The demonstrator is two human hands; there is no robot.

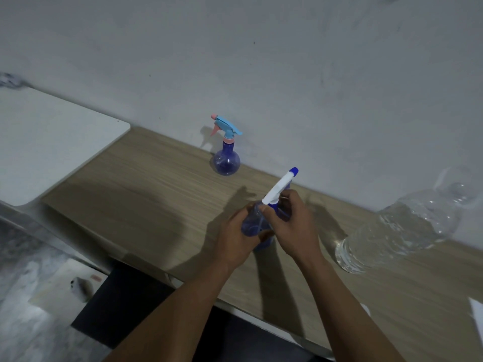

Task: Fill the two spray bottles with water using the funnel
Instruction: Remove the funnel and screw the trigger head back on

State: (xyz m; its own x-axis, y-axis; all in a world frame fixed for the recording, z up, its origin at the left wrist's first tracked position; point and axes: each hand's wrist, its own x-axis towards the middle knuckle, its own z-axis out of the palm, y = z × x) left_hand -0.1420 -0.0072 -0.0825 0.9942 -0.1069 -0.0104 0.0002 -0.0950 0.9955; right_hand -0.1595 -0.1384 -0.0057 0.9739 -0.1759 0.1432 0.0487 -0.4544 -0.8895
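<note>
Near the middle of the worktop [156,194], the left hand [236,235] grips the body of a blue spray bottle [252,225] to steady it while the right hand [292,226] pinches its collar [273,203], probably to unscrew the sprayer head [279,186]; the second spray bottle [226,159] stands far, by the wall [261,74].
</note>
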